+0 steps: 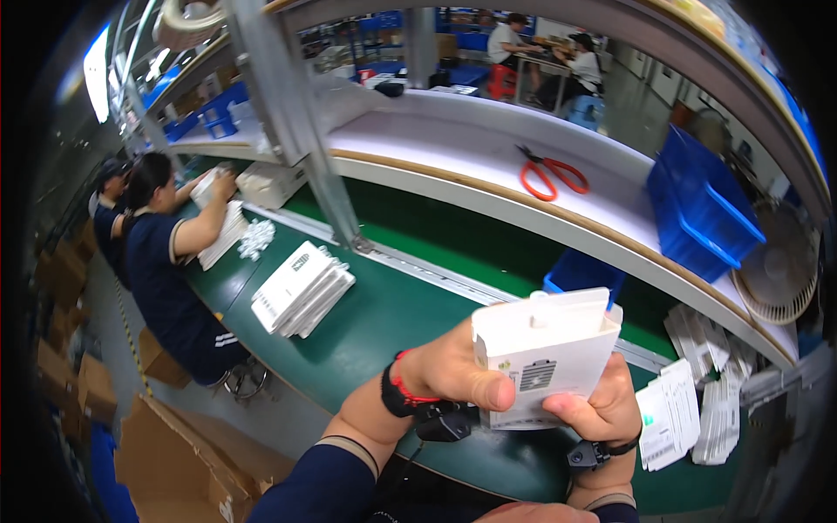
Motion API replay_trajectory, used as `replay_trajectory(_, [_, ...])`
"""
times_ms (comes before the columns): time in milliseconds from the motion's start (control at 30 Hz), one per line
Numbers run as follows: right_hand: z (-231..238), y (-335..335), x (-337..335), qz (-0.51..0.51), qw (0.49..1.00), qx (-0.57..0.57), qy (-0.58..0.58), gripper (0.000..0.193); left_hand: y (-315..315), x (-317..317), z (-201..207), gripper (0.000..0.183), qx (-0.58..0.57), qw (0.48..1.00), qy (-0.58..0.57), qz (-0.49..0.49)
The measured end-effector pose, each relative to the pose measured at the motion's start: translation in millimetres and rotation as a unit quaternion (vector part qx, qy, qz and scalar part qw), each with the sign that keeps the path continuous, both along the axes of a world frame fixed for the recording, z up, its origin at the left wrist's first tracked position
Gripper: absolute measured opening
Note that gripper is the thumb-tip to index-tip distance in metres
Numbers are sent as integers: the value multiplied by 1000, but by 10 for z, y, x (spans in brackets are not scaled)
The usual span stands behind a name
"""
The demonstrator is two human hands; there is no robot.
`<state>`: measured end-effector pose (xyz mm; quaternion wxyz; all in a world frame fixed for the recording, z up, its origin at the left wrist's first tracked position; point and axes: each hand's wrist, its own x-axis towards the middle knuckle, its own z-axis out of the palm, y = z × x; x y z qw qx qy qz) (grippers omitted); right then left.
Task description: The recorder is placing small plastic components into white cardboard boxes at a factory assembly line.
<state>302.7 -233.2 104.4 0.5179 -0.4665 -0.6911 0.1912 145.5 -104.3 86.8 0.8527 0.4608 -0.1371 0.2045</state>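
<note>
A small white cardboard box (554, 357) with dark print on its front is held up before me, its top flap raised and its upper end appearing open. My left hand (453, 370) grips its left side with the thumb across the front. From the right, my right hand (606, 405) closes on the lower corner, thumb also on the front face. The fingers behind the box are hidden. Left of my hands, a stack of white boxes (301, 292) lies on the green workbench (392, 322). Flat white cartons (670, 417) lie beyond my right hand.
A shelf (418, 144) crosses ahead, carrying red-handled cutters (551, 172) and blue bins (697, 209). Another blue bin (584, 277) sits under it. At left, a co-worker (166, 253) handles white pieces beside a small white pile (256, 238). An open carton (183, 462) stands lower left.
</note>
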Motion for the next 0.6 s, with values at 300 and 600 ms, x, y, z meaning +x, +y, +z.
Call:
replay_trajectory(300, [-50, -29, 40, -57, 997, 35, 45, 12, 24, 169, 105, 35, 321, 910, -46, 257])
replay_trajectory(600, [-8, 1, 56, -45, 998, 39, -9, 13, 47, 142, 128, 23, 284, 926, -50, 244])
